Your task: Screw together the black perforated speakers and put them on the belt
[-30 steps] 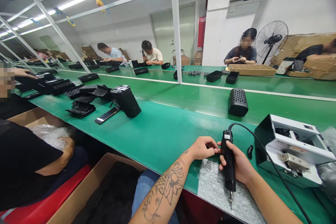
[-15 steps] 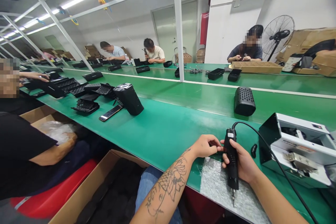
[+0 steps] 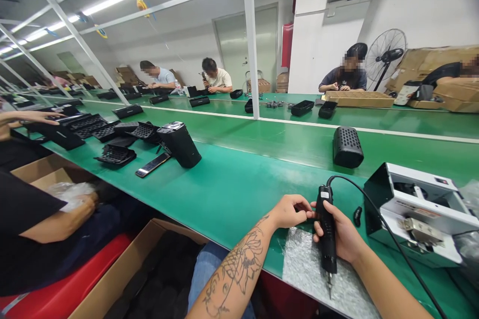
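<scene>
My right hand (image 3: 346,232) is wrapped round a black electric screwdriver (image 3: 327,227), its bit pointing down above a sheet of bubble wrap (image 3: 299,259). A black cable runs from the tool's top past a white screw feeder machine (image 3: 422,214). Close to the screwdriver's left side is my left hand (image 3: 292,211), thumb and fingers bent towards each other. Its fingertips are partly behind the tool, so whatever they may pinch cannot be made out. A small black part (image 3: 358,216) lies between the screwdriver and the machine.
A black perforated housing (image 3: 348,147) stands on the green belt ahead. Further left on the green bench are another black housing (image 3: 179,144), a phone (image 3: 152,165) and several black shells (image 3: 115,155). Co-workers sit at left and across. A cardboard box (image 3: 157,229) is below the bench edge.
The view has shifted slightly, moving the scene a little. My hands keep nearly the same pose, with the screwdriver still held. At left, a co-worker's hand has moved over the black parts.
</scene>
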`<state>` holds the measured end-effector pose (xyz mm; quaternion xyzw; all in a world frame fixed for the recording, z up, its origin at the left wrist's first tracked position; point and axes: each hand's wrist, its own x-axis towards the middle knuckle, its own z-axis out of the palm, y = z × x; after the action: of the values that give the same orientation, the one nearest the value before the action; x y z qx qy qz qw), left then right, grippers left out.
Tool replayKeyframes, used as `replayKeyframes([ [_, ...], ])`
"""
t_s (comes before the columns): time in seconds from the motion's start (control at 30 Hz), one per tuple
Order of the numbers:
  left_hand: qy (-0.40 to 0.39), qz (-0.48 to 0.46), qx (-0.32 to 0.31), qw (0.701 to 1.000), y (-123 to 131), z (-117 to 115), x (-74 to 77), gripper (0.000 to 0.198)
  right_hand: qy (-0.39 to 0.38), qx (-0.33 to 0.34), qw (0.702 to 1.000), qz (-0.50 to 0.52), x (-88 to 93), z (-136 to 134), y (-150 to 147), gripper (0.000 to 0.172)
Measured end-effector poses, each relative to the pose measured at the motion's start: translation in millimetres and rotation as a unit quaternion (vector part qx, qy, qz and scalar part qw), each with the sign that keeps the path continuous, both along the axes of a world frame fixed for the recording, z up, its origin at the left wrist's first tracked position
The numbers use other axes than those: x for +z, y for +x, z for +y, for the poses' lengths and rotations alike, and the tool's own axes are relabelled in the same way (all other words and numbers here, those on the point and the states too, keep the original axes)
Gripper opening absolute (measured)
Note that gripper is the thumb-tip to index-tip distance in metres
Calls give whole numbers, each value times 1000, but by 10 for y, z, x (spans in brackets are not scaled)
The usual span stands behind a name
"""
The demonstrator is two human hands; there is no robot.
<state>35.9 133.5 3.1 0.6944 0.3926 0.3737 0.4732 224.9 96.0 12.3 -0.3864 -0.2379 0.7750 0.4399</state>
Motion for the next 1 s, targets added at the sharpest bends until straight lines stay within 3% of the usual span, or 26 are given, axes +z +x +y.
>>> replayKeyframes([
  [1.0,-8,5,2,1000,-1,0,12,22,-2,-1,1000,5,27,-12,-10,31],
])
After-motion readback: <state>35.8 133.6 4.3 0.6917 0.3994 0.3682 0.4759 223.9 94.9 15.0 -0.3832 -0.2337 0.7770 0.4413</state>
